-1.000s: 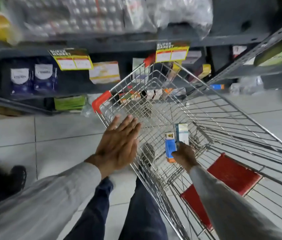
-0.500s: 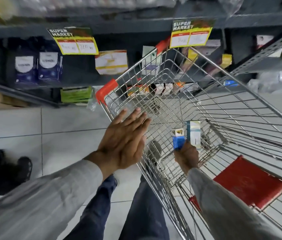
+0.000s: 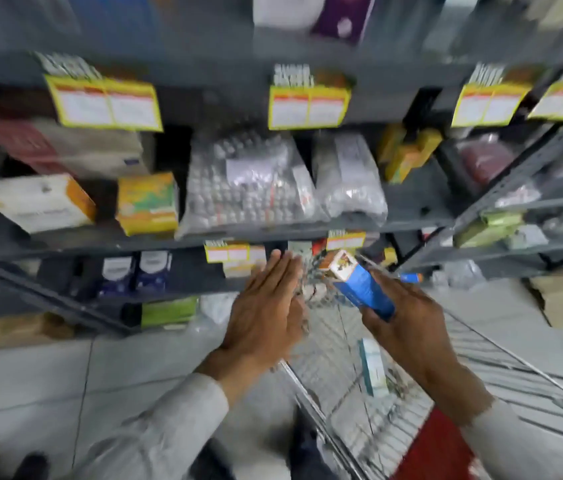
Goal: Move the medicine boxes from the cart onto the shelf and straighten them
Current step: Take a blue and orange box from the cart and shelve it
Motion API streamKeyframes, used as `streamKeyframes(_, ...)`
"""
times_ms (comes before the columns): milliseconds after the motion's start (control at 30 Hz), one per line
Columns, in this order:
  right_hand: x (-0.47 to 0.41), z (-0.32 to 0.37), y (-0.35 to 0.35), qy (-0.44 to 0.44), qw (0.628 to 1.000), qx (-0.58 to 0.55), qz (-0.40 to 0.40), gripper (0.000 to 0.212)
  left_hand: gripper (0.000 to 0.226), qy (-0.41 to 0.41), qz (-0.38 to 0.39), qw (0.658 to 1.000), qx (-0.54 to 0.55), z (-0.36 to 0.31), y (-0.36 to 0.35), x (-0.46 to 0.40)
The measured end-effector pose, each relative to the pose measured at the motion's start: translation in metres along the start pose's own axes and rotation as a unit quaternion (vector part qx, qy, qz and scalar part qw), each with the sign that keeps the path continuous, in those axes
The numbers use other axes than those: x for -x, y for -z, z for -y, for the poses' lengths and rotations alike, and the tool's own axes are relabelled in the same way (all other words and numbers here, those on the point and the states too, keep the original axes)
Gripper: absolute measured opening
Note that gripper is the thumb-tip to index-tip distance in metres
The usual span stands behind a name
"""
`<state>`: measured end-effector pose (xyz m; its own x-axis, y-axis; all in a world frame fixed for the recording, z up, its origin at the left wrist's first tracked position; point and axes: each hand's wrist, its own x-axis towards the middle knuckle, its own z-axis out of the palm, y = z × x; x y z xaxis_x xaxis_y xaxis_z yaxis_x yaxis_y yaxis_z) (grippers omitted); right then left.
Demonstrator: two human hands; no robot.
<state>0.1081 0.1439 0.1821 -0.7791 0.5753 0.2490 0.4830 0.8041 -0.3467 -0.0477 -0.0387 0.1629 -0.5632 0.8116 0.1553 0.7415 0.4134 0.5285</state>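
Observation:
My right hand [image 3: 408, 320] grips a blue and white medicine box [image 3: 359, 285], lifted above the wire cart [image 3: 481, 362] and tilted toward the grey shelf [image 3: 273, 233]. My left hand [image 3: 266, 313] hovers flat with fingers together and nothing in it, just left of the box over the cart's left rim. A pale teal medicine box [image 3: 372, 367] lies inside the cart below my right wrist. The whole frame is motion-blurred.
The shelf holds white and orange boxes [image 3: 41, 202], a yellow box [image 3: 148, 202] and bags of blister packs [image 3: 249, 181]. Yellow price tags [image 3: 307, 105] hang from the shelf edges. A red cart seat flap [image 3: 442, 445] sits at the lower right. Another person's shoes [image 3: 3, 462] stand at the bottom left.
My right hand has lifted the blue box up out of the cart toward the shelf, leaving the teal box behind. The view has tilted up to the shelves.

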Motion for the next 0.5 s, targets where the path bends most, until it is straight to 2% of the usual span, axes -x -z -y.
streamKeyframes(100,-0.040,0.040,0.047,0.055,0.997,-0.014,-0.047,0.059,0.061,-0.028,-0.104,0.994,-0.013,0.005,0.064,-0.016)
streamKeyframes(200,-0.083,0.094,0.092,0.114,0.989,-0.024,-0.091,0.057,0.059,-0.054,-0.229,0.970,-0.058,0.023,0.152,-0.033)
streamKeyframes(267,-0.114,0.132,0.116,0.148,0.983,-0.041,-0.104,0.056,0.059,-0.051,-0.275,0.954,-0.105,0.042,0.208,-0.045)
streamKeyframes(367,-0.161,0.183,0.137,0.187,0.977,-0.072,-0.071,0.052,0.058,-0.002,-0.286,0.946,-0.154,0.079,0.272,-0.055)
streamKeyframes(500,-0.223,0.250,0.134,0.231,0.971,-0.068,-0.012,0.047,0.057,0.121,-0.260,0.946,-0.151,0.121,0.313,-0.055)
